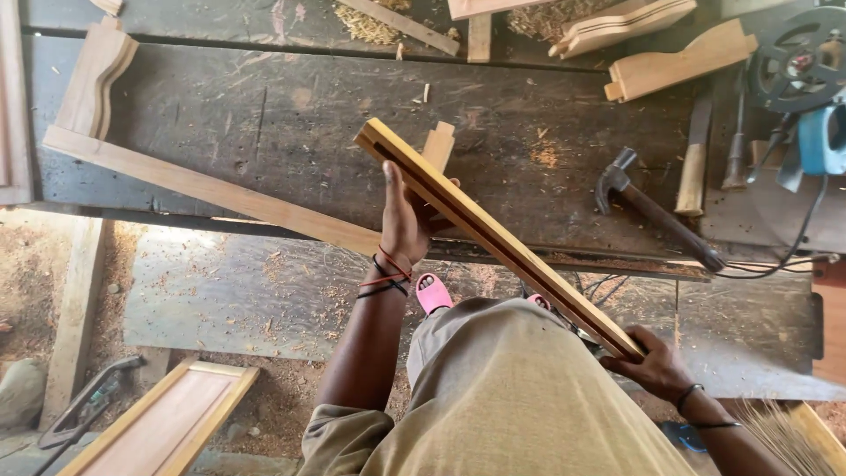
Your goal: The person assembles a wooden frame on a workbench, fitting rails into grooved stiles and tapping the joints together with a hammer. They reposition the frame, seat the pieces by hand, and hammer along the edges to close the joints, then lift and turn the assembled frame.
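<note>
Both hands are on the grooved wooden rail (493, 238) — it sits raised above the dark workbench (264, 115), running on a slant from upper left to lower right. The left hand (405, 220) wraps around it near the middle, fingers curled behind the wood. The right hand (656, 366) clenches the lower end. On the bench to the right lies a claw hammer (656, 211) — just beside it, a chisel (694, 159).
</note>
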